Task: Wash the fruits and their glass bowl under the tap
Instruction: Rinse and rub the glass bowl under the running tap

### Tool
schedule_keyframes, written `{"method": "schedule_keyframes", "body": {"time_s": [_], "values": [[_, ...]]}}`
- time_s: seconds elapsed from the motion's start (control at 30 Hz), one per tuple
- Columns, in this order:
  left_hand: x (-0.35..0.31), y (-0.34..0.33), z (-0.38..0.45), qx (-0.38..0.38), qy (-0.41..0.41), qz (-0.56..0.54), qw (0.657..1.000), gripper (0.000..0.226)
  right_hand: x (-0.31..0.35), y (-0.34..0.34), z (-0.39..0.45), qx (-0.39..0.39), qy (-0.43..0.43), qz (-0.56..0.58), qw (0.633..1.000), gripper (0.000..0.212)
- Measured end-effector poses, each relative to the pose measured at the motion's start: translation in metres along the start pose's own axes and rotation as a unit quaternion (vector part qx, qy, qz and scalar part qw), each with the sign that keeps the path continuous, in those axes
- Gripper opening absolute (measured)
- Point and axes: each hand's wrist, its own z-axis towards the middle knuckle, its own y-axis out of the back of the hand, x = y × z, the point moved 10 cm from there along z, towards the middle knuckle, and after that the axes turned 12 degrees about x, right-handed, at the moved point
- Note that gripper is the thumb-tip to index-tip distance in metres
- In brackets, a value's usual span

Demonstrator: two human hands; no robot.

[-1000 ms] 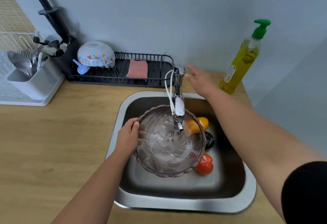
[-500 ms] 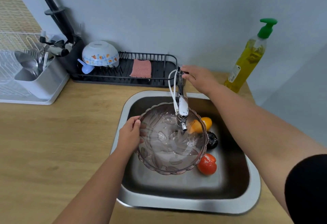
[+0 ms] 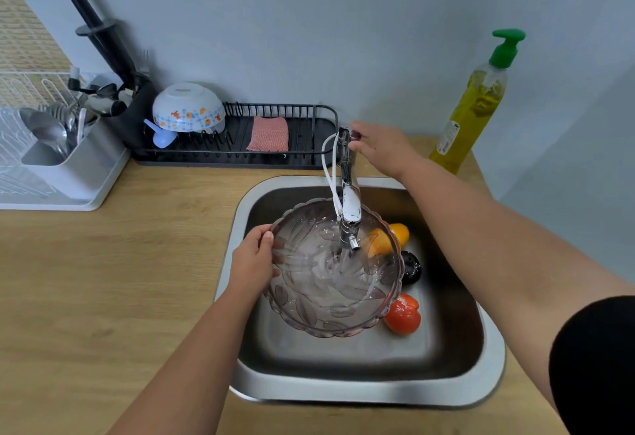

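Note:
A scalloped clear glass bowl [image 3: 330, 300] is held over the steel sink [image 3: 371, 393], right under the chrome tap [image 3: 348, 207]. Water runs from the spout into the bowl. My left hand [image 3: 252, 262] grips the bowl's left rim, thumb inside. My right hand [image 3: 381, 147] is at the tap handle at the top of the tap, fingers curled on it. Three fruits lie in the sink to the right of the bowl: an orange one [image 3: 400, 233], a dark one [image 3: 412, 268] and a red-orange one [image 3: 402, 316].
A green-capped soap bottle [image 3: 476, 104] stands at the back right. Behind the sink a black drying rack [image 3: 237, 154] holds an upturned patterned bowl [image 3: 188, 108] and a pink sponge [image 3: 268, 134]. A white cutlery holder [image 3: 58, 156] sits on the wooden counter [image 3: 103, 280] at the left.
My right hand moved left from beside the tap onto its handle. Water now runs into the bowl. My left hand has kept its hold on the bowl's rim.

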Motion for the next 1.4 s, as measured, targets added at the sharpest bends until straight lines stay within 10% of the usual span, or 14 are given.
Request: {"method": "schedule_keyframes", "body": {"time_s": [0.2,0.4,0.73,0.93,1.07,1.4], "values": [[0.022,-0.002,-0.004,-0.001,0.021,-0.012,1.000,0.024,-0.037,-0.045,-0.085,-0.109,-0.097,0.219,0.965,0.057],[0.056,-0.015,-0.015,0.006,0.105,-0.123,0.987,0.028,-0.058,-0.131,-0.135,-0.029,-0.196,0.317,0.927,0.043],[0.080,-0.060,-0.058,0.178,0.269,-0.445,0.836,0.038,-0.070,-0.167,-0.157,0.018,-0.253,0.359,0.898,0.049],[0.071,-0.036,-0.060,0.126,0.248,-0.380,0.882,0.027,-0.008,-0.209,-0.141,0.175,-0.084,-0.056,0.979,0.050],[0.056,-0.023,-0.057,0.099,0.198,-0.294,0.930,0.029,0.041,-0.272,-0.147,0.335,0.000,0.103,0.937,0.054],[0.036,-0.019,-0.060,0.072,0.099,-0.144,0.982,0.057,0.046,-0.309,-0.101,0.277,-0.027,0.095,0.956,0.059]]}}
